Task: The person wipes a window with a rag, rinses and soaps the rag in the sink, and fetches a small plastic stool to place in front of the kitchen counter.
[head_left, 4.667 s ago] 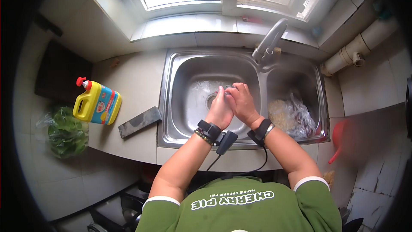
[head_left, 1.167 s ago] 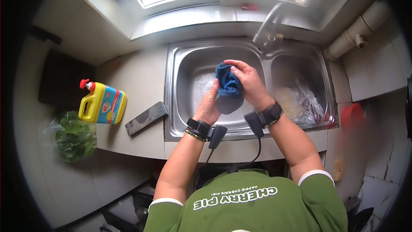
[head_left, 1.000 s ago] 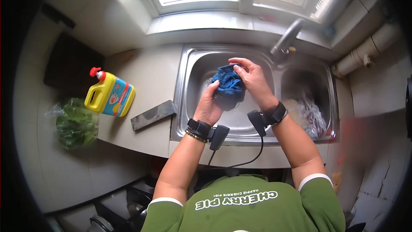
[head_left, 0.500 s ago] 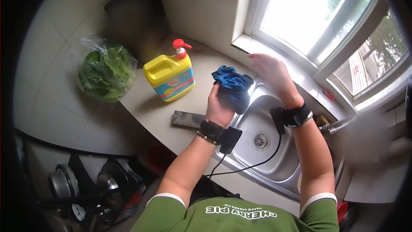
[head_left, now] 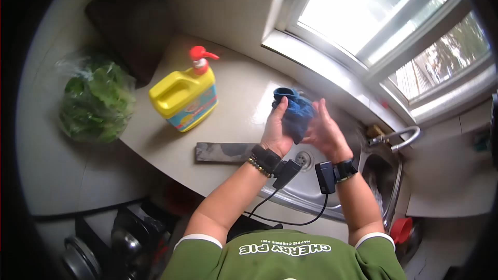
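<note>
At a steel sink [head_left: 316,189], a left hand [head_left: 278,132] pinches bunched blue cloth [head_left: 296,113] between thumb and fingers.
The right hand [head_left: 329,134], part open, is at the cloth's 4 o'clock, blur obscuring any contact; a gray slab [head_left: 223,152] lies toward 8 o'clock, a yellow pump bottle [head_left: 187,98] toward 9, bagged greens [head_left: 96,101] farther out, a window [head_left: 358,15] toward 1.

Hands [head_left: 277,136] [head_left: 328,137]: 2
Blue cloth [head_left: 300,110]: 1
Yellow jug [head_left: 179,97]: 1
Red pump top [head_left: 197,53]: 1
Bag of green leaves [head_left: 96,102]: 1
Long gray block [head_left: 224,153]: 1
Tap [head_left: 409,137]: 1
Drain hole [head_left: 304,161]: 1
Sink bowls [head_left: 316,189] [head_left: 371,168]: 2
Black wrist bands [head_left: 265,159] [head_left: 345,170]: 2
Small black boxes [head_left: 287,174] [head_left: 325,177]: 2
</note>
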The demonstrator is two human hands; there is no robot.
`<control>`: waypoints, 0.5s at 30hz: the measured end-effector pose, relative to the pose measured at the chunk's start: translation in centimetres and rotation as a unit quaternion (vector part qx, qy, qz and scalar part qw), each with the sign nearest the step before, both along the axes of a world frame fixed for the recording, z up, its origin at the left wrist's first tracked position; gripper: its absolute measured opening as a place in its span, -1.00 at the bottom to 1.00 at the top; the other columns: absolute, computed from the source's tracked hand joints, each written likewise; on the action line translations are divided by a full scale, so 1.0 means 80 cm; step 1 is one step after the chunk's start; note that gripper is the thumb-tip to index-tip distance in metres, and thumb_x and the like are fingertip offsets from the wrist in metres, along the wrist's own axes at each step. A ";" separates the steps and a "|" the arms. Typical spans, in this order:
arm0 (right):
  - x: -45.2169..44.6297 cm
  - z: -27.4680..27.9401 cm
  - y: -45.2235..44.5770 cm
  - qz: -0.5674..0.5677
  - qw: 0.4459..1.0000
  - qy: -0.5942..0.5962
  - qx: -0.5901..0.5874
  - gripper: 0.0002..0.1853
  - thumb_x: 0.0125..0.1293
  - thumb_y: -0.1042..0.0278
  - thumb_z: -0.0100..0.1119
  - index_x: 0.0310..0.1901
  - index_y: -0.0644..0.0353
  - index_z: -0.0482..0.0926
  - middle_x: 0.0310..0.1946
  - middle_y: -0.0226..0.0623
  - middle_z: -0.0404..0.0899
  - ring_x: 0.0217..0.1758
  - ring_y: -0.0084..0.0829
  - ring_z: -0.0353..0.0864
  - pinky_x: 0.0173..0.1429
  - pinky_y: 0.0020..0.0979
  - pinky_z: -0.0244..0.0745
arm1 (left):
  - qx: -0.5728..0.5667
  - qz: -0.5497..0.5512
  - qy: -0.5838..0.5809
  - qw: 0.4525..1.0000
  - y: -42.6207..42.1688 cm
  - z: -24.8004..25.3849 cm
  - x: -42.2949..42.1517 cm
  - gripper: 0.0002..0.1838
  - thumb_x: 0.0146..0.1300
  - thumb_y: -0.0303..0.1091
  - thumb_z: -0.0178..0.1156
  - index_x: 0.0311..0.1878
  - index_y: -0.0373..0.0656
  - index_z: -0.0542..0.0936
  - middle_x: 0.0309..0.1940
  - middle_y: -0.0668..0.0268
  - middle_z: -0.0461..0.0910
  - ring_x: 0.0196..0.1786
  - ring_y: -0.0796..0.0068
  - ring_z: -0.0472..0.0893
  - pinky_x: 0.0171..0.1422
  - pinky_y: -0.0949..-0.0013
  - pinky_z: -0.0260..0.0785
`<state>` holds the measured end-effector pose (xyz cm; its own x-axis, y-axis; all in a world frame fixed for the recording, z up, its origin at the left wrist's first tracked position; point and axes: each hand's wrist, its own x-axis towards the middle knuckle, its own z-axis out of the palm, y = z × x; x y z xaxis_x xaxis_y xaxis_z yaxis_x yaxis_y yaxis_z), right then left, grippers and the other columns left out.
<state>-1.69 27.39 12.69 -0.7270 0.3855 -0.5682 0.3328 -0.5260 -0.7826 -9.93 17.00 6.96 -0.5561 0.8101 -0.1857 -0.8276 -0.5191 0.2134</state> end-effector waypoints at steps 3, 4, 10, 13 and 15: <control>0.032 -0.058 0.009 -0.122 0.978 0.133 -0.105 -0.31 0.33 -0.26 -0.04 0.31 0.08 0.26 0.08 -0.24 0.46 0.12 -0.36 0.46 0.21 -0.21 0.36 | -0.086 -0.012 -0.026 0.996 0.035 -0.023 0.048 -0.66 0.30 -0.05 0.16 -0.05 -0.11 0.50 -0.15 0.29 0.57 -0.05 0.43 0.55 0.07 0.29 0.42; 0.038 -0.061 0.001 -0.144 0.977 0.159 0.004 -0.45 0.39 -0.05 0.04 0.25 0.15 0.34 0.07 -0.26 0.48 0.11 -0.42 0.47 0.21 -0.36 0.36 | -0.119 -0.014 -0.008 0.993 0.047 -0.038 0.057 -0.67 0.31 -0.08 0.16 -0.04 -0.12 0.49 -0.13 0.28 0.55 -0.03 0.42 0.54 0.08 0.28 0.41; 0.111 -0.073 0.011 0.112 0.672 0.113 0.723 -0.56 0.21 0.34 0.13 0.17 0.06 0.48 0.25 -0.16 0.32 0.38 -0.12 0.22 0.36 -0.15 0.13 | -0.035 -0.151 0.074 0.985 0.075 -0.082 0.103 -0.56 0.43 0.04 -0.20 0.12 -0.06 0.41 0.06 0.27 0.47 0.13 0.32 0.48 0.25 0.27 0.33; 0.130 -0.086 0.038 0.025 0.615 0.056 0.786 -0.61 0.26 0.08 0.11 0.10 -0.01 0.52 -0.02 -0.24 0.43 0.18 -0.18 0.35 0.15 -0.21 0.26 | -0.026 -0.214 0.000 0.976 0.074 -0.040 0.125 -0.45 0.45 0.16 -0.30 0.19 -0.07 0.38 0.18 0.24 0.38 0.25 0.26 0.37 0.32 0.22 0.24; 0.140 -0.107 0.052 -0.015 0.668 0.013 0.744 -0.75 0.27 0.16 0.10 -0.08 0.05 0.53 -0.17 -0.19 0.42 0.04 -0.16 0.43 0.01 -0.22 0.43 | -0.166 -0.215 0.071 0.960 0.081 -0.036 0.146 -0.52 0.47 0.09 -0.24 0.18 -0.06 0.37 0.15 0.29 0.41 0.18 0.34 0.44 0.27 0.19 0.34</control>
